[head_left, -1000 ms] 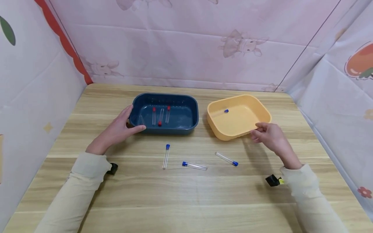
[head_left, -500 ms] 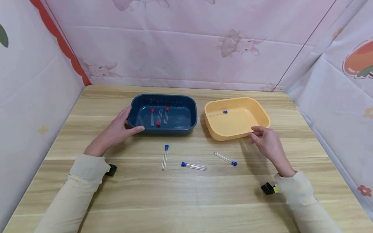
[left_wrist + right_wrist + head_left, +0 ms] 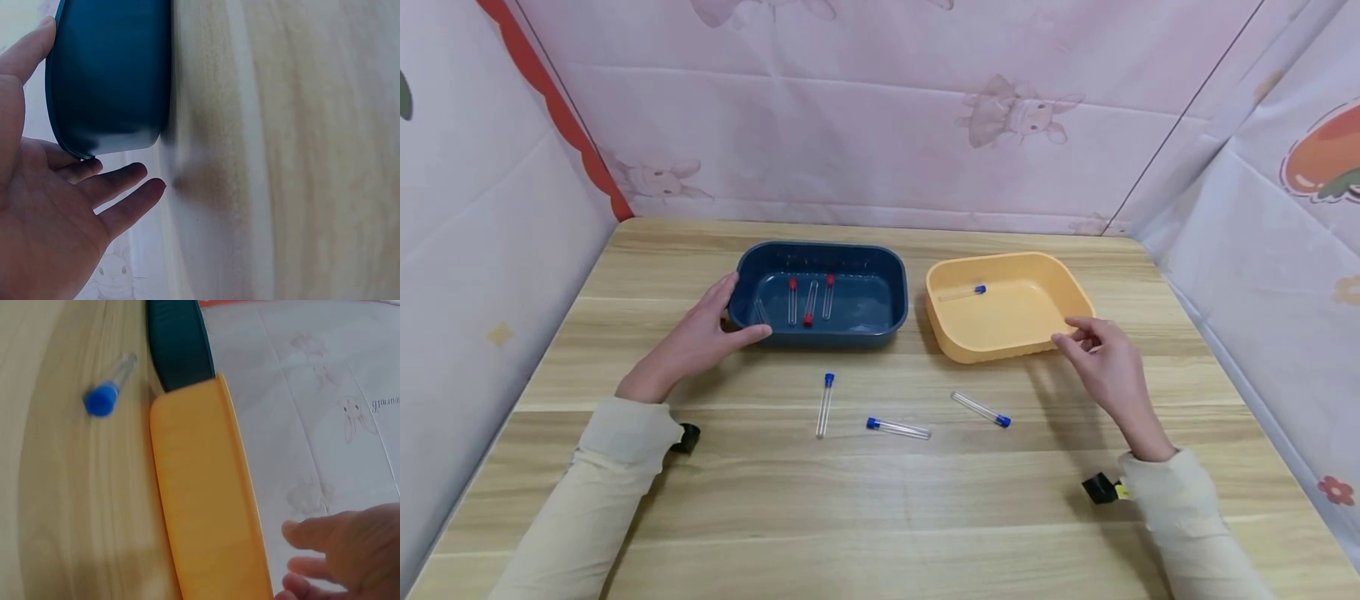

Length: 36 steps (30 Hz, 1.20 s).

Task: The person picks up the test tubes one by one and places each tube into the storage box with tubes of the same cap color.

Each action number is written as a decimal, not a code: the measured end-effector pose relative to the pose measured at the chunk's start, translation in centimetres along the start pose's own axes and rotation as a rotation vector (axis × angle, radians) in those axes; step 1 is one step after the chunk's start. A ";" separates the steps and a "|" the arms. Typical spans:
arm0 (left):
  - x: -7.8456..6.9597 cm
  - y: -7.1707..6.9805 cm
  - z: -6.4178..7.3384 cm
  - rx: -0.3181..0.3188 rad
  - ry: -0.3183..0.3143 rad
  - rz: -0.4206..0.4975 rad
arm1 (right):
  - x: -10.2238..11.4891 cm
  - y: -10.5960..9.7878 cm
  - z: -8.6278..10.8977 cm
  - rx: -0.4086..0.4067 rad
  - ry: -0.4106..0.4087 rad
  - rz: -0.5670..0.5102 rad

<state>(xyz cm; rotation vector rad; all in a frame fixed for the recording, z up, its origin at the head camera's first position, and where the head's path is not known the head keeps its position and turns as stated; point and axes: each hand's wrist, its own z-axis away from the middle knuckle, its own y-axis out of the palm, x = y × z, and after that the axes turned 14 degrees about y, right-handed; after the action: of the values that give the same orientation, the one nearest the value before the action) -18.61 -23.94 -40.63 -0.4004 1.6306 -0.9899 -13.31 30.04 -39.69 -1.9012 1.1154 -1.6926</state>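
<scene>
At the left end of a dark blue plastic tray (image 3: 827,337), my left hand (image 3: 688,346) rests with fingers spread. Its thumb touches the near rim; in the left wrist view the lower fingers (image 3: 131,209) reach past the tray's corner. Several clear test tubes, three showing red caps, lie in that tray. My right hand (image 3: 1111,371) hovers by the near right corner of a yellow tray (image 3: 1011,323), fingers loosely bent. From the right wrist, the thumb (image 3: 312,531) shows apart from the rim. One blue-capped test tube (image 3: 979,290) lies inside the yellow tray.
Three blue-capped tubes lie on the wooden table in front of the trays: an upright-pointing tube (image 3: 824,407), a sideways tube (image 3: 901,429) and a slanted tube (image 3: 979,408). A pink printed curtain (image 3: 865,142) hangs behind, with white cloth (image 3: 1292,292) at the sides.
My right hand has drawn slightly right and back from the yellow tray's rim. That tray has shifted slightly and looks less tilted, with its tube showing more clearly. My left hand stays put.
</scene>
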 end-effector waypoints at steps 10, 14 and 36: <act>0.0 -0.1 -0.1 0.003 -0.002 -0.006 | -2.8 -2.4 -2.3 0.092 -0.092 -0.067; 0.0 -0.2 0.0 0.010 0.002 -0.006 | -3.9 -3.3 -3.8 0.231 -0.075 -0.042; -0.2 -0.3 0.1 0.007 0.013 0.001 | -6.3 -2.0 -6.9 0.466 0.051 -0.051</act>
<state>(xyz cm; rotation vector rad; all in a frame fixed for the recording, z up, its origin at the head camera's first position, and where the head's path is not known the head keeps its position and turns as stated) -18.54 -24.01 -40.30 -0.3885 1.6382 -0.9992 -19.05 37.56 -40.99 -1.6077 0.6173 -1.8404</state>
